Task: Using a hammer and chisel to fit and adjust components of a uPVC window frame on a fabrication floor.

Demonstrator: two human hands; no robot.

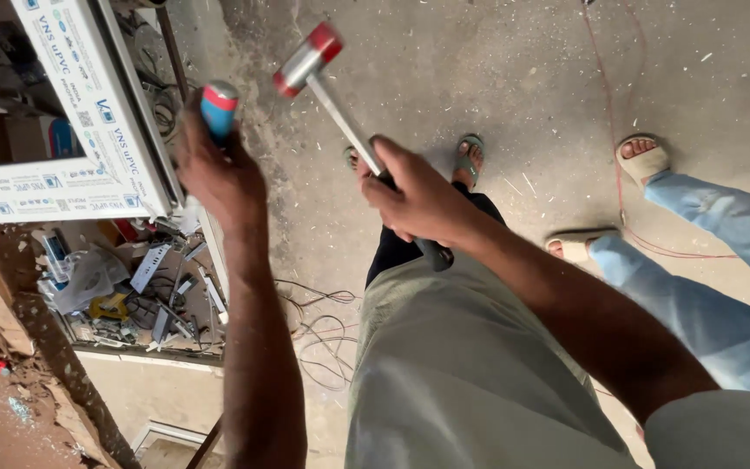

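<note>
- A mallet (310, 59) with red end caps is gripped by the right hand (418, 201); its fingers are wrapped shut round the dark handle, the head raised well above them.
- A blue and red tool handle (219, 108) is clasped in the closed fingers of the left hand (219, 174), its top standing out above them.
- The tool handle is held just beside the white window frame (88, 95).
- Another person's sandalled feet (642, 159) are seen on the concrete floor (496, 78).

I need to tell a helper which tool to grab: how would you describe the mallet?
Start at the concrete floor. Above it, the right hand grips a mallet: metal shaft, silvery head with red caps, unlike the short blue-and-red handle in the left hand.
</note>
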